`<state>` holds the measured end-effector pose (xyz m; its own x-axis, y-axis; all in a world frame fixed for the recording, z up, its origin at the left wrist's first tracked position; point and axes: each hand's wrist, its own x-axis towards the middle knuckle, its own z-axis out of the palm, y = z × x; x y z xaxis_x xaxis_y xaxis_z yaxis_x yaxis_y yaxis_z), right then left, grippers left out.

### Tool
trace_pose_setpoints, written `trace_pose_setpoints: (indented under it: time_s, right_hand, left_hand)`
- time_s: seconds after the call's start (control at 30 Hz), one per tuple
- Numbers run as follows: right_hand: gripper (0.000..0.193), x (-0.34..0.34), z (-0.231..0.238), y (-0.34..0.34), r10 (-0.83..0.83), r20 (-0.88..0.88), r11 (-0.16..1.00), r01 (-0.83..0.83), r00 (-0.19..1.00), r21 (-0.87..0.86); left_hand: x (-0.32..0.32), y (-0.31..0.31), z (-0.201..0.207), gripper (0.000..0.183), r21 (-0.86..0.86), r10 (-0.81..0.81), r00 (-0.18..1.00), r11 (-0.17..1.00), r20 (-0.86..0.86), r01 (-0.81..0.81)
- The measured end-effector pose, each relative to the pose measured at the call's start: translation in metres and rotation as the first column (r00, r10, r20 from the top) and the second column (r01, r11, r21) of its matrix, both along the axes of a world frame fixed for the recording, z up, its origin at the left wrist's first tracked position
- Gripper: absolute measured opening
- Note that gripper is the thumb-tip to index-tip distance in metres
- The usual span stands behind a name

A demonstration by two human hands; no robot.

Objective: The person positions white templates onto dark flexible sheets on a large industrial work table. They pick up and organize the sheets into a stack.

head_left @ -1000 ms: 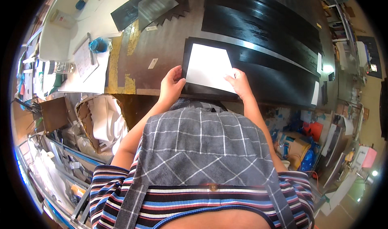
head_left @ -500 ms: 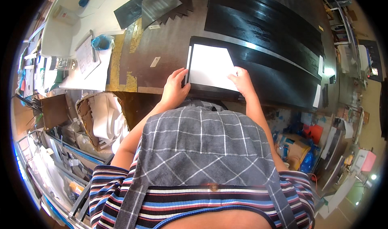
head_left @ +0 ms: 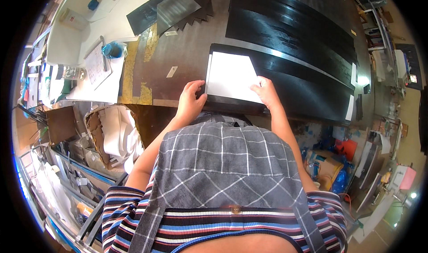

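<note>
A white sheet (head_left: 231,76) with a slanted right side lies on a long black sheet (head_left: 303,90) near the table's front edge. My right hand (head_left: 266,93) pinches the slanted right edge of the white sheet, thumb on top; the fingers underneath are partly hidden. At the left end of the black sheet, my left hand (head_left: 192,100) rests with curved fingers and the thumb apart, holding nothing. Its fingertips are close to the sheets' left edges; whether they touch, I cannot tell. A narrow white strip shows along that left edge.
More long black sheets (head_left: 285,25) lie behind. Smaller dark pieces (head_left: 178,10) are fanned at the back. A small pale tag (head_left: 172,71) lies left of my left hand. Further left are a blue-wrapped cup (head_left: 112,50) and a notepad (head_left: 96,65). A carton (head_left: 91,119) stands below the table.
The white sheet has shifted slightly left on the black sheet, with my right hand moving along. My left hand has drawn back a little. The whole view has dropped slightly.
</note>
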<state>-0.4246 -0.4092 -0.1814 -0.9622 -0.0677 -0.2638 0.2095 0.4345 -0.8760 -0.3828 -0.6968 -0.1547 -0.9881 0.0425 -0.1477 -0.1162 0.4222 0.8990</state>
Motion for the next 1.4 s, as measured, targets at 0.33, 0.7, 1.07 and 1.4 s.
trace_pose_setpoints:
  time_s: [0.33,0.7,1.07,1.4]
  right_hand:
    - [0.019,-0.002,0.002,0.001,0.027,0.000,0.999,-0.027,1.000,0.019]
    - [0.018,-0.004,0.012,0.000,0.012,0.088,0.999,-0.007,0.996,-0.052]
    - [0.021,-0.006,0.011,0.002,0.029,0.080,0.999,-0.032,0.996,0.036]
    - [0.040,0.027,0.075,-0.039,0.169,-0.320,0.742,0.093,0.932,0.664]
  left_hand:
    - [-0.003,0.002,0.009,0.038,-0.062,-0.039,0.998,0.997,-0.056,0.035]
    - [-0.009,0.011,0.020,0.037,-0.226,-0.191,0.960,0.963,-0.204,0.143]
    - [-0.029,0.025,0.021,0.040,-0.533,-0.443,0.870,0.800,-0.216,0.276]
    - [-0.027,0.027,0.021,0.038,-0.500,-0.352,0.932,0.825,-0.089,0.264]
